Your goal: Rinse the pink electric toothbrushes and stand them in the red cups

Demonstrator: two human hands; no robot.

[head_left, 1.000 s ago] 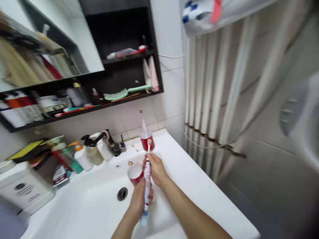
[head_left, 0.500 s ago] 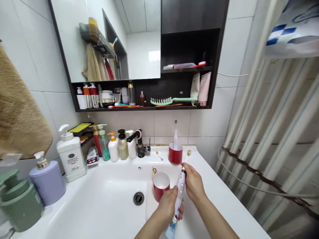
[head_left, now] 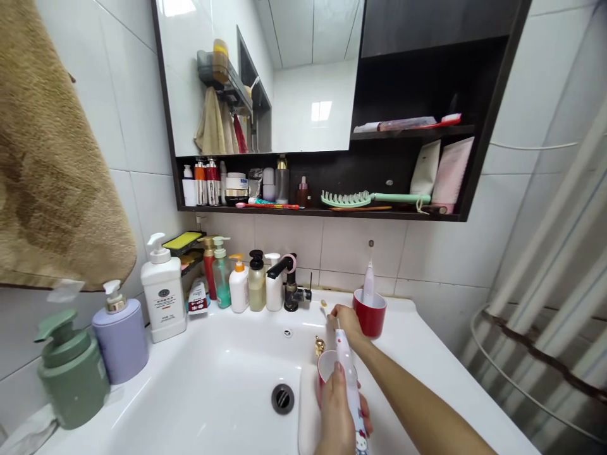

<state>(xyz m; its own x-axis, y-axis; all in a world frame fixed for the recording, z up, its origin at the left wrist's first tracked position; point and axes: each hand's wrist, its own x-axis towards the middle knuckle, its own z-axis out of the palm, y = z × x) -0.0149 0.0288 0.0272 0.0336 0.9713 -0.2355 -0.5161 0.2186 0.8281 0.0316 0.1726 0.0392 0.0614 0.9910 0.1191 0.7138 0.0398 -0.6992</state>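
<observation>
since half a second before, the right hand (head_left: 346, 321) had moved away from the top of the electric toothbrush handle (head_left: 345, 351) and in toward the black faucet (head_left: 291, 293), reaching the sink's back rim on the faucet's right. its fingers were bent and drawn together at a toothbrush head (head_left: 324, 304), which lay just to the right of the faucet; whether they had gripped it or only touched it, i could not tell.

the left hand (head_left: 337, 404) was wrapped around the pale, cartoon-printed handle, thumb along its front. the handle stood in front of the faucet and to its right, over the basin, tilted, a thin shaft showing at its upper end.

farther right of the faucet, a red cup (head_left: 368, 321) sat on the rim with a pale pink electric toothbrush (head_left: 368, 283) upright in it. a second red cup (head_left: 326, 363), partly hidden by the left hand, was in front of the faucet and to the right, with a small gold-coloured object (head_left: 320, 345) just behind it. the drain (head_left: 283, 399) lay in front of the faucet. a white pump bottle (head_left: 274, 292) stood just left of the faucet.
</observation>
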